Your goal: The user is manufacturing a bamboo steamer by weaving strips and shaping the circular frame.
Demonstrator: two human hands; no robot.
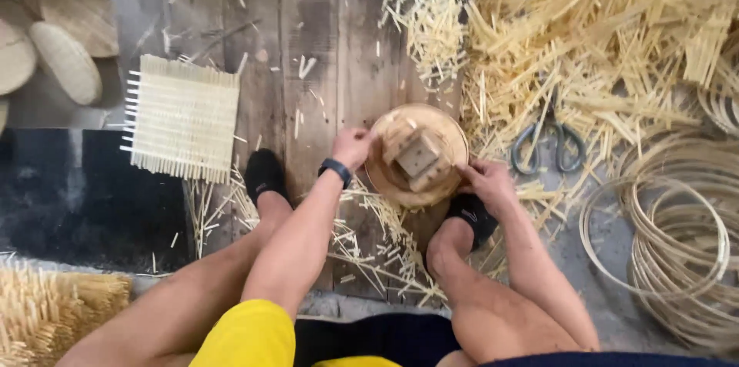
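Observation:
A round woven bamboo basket (454,153) rests on a wooden board floor, with a wooden block form (416,156) sitting inside it. My left hand (352,145) grips the basket's left rim. My right hand (486,181) holds its lower right rim. My two feet in black socks (264,174) rest on the boards to either side, the right foot partly hidden under the basket.
A square woven bamboo mat (183,117) lies to the left. Scissors (548,142) lie among loose bamboo strips (585,36) at right. Coiled bamboo hoops (677,236) sit at the right edge, finished round baskets (65,43) at top left, a black mat (77,197) at left.

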